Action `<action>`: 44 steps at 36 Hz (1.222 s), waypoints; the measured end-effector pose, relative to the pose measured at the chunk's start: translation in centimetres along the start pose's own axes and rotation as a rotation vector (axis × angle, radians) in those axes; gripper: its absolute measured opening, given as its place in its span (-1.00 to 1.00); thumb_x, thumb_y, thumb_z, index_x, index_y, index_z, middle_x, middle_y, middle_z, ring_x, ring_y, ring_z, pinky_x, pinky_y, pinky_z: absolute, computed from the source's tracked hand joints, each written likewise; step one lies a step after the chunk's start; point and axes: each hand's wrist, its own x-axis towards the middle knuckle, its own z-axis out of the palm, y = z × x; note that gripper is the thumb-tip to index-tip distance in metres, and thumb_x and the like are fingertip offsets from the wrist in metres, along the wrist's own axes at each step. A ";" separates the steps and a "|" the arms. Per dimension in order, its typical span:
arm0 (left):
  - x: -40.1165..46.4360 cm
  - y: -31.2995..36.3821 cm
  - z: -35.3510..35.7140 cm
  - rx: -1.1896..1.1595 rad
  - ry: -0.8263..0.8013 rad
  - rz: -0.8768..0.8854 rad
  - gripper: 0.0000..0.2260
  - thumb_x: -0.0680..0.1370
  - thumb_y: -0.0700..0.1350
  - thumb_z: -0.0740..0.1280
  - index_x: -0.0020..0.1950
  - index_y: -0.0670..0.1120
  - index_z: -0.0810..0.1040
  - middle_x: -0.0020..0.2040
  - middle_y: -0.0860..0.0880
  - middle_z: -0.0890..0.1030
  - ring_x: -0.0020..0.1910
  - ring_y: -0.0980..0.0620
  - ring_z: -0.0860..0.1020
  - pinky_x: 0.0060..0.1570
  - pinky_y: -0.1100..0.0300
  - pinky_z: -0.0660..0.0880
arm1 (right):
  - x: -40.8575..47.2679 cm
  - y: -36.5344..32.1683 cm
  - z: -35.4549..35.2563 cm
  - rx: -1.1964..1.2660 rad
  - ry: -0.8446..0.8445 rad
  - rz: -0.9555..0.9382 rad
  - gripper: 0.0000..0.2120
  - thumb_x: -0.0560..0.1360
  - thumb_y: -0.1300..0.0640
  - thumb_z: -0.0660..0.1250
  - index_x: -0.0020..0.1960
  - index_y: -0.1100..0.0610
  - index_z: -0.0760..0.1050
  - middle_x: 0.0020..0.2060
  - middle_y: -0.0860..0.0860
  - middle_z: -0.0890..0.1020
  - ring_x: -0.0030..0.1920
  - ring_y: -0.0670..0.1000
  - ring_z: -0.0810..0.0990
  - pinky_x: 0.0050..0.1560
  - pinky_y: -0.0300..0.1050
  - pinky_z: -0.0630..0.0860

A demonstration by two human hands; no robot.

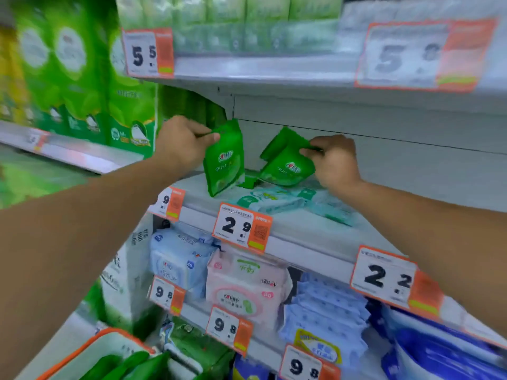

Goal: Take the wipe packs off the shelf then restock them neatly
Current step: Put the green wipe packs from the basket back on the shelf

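Basket: an orange-rimmed basket (90,349) at lower left, holding green packs (129,366).
Left bay: tall green packages (82,78) on the neighbouring shelf, blurred.
Left hand: the left hand (182,144) reaches over the middle shelf; its grip pinches the top edge of a green wipe pack (223,163), thumb in front.
Left pack: hangs nearly upright, its lower end near the shelf's front edge.
Right pack: a second green wipe pack (288,165) tilts to the left, with its lower edge low over the shelf (301,223); contact cannot be told.
Right hand: the right hand (336,160) has its grip closed on that pack's upper right corner.
Shelf surface: pale teal wipe packs (277,201) lie flat beneath both hands.
Price tags: orange-and-white price tags (242,227) line the shelf fronts.
Lower shelf: blue and pink wipe packs (247,286) stand below.
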 end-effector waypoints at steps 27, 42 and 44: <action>-24.9 7.1 -14.7 -0.626 -0.246 -0.545 -0.89 0.61 -0.08 0.33 -0.03 -0.06 0.63 -0.14 -0.07 0.73 -0.23 -0.02 0.70 -0.25 0.09 0.64 | -19.6 -15.8 -8.9 1.382 -0.836 0.580 -0.66 0.25 0.12 0.47 -0.01 0.22 0.69 -0.16 0.13 0.74 -0.25 -0.01 0.72 -0.17 -0.14 0.67; -27.2 5.5 -11.7 -0.688 -0.391 -0.633 -0.88 0.57 -0.13 0.40 -0.17 -0.08 0.63 -0.21 -0.08 0.71 -0.35 0.04 0.65 -0.41 0.26 0.55 | -22.9 -15.3 -7.1 1.313 -0.920 0.838 -0.70 0.59 0.33 0.23 -0.17 0.19 0.71 -0.27 0.13 0.73 -0.33 0.00 0.71 -0.31 -0.17 0.64; -27.3 5.3 -11.6 -0.669 -0.382 -0.626 -0.88 0.56 -0.13 0.41 -0.17 -0.10 0.64 -0.25 -0.08 0.70 -0.42 0.07 0.63 -0.48 0.30 0.50 | -22.8 -15.8 -6.9 1.266 -0.898 0.852 -0.80 0.58 0.32 0.26 -0.07 0.24 0.66 -0.26 0.13 0.73 -0.32 0.01 0.72 -0.29 -0.16 0.65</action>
